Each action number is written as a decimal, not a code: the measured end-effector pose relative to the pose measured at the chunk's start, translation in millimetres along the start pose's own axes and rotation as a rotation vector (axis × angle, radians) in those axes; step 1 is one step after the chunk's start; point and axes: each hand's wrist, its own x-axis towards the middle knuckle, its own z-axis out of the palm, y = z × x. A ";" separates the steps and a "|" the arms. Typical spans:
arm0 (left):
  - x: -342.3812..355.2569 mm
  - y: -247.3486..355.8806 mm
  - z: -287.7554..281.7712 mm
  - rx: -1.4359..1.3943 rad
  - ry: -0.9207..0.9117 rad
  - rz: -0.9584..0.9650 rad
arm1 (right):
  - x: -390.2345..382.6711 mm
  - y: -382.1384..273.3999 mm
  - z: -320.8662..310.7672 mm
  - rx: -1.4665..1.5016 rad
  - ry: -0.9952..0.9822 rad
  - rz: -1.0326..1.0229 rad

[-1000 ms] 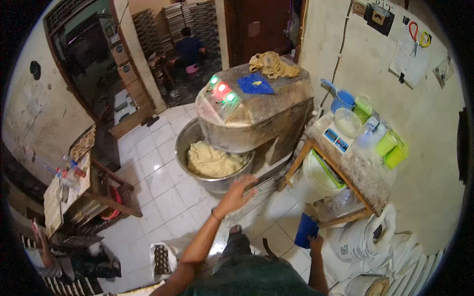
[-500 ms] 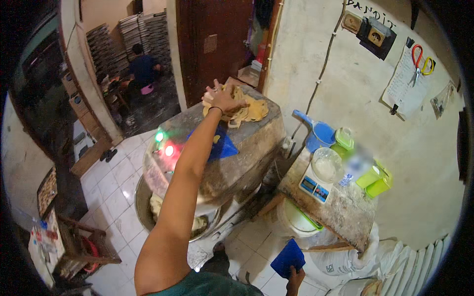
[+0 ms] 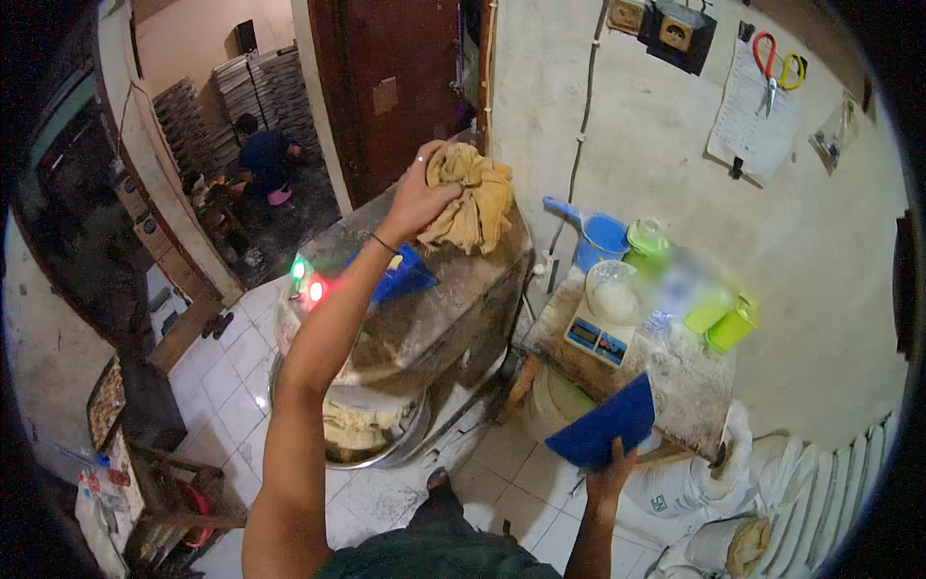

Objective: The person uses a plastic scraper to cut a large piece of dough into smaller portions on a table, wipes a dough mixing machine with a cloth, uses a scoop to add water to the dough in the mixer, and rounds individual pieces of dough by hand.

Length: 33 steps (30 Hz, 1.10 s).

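My left hand (image 3: 421, 205) is stretched out over the top of a big worn machine (image 3: 453, 304), its fingers closed on a crumpled yellow cloth (image 3: 477, 198) that hangs in folds. Low on the right, my right hand (image 3: 610, 470) grips a flat blue dough scraper (image 3: 606, 422) by its lower edge, tilted in the air before the side table. Another flat blue piece (image 3: 403, 275) lies on the machine beside my left forearm, which partly covers it. Below the machine's head, a metal bowl (image 3: 422, 431) holds pale dough (image 3: 362, 425).
On the side table (image 3: 699, 386) stand a digital scale (image 3: 596, 343) with a clear bowl (image 3: 613, 291), a blue dipper (image 3: 602, 239) and green containers (image 3: 730, 323). A bucket (image 3: 555, 400) and white sacks (image 3: 680, 487) sit below. In the far room a person (image 3: 265, 159) crouches.
My left hand has gathered up the cloth, which lay spread on the machine, and lifted it. My right hand has brought the scraper up and to the right. The view has shifted.
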 end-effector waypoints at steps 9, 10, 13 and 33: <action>-294.4 73.9 156.3 -1.397 -0.042 -0.663 | 40.0 -13.9 40.2 0.076 -0.071 0.402; -314.5 94.9 171.5 -1.747 -0.017 -0.799 | 20.2 -14.7 28.0 0.002 -0.042 0.497; -363.0 125.4 187.1 -1.716 0.025 -0.848 | -36.5 -9.8 -37.4 0.043 -0.024 0.608; -414.8 168.4 194.7 -1.588 0.078 -0.834 | -110.1 -160.3 -151.3 -0.713 -0.132 0.036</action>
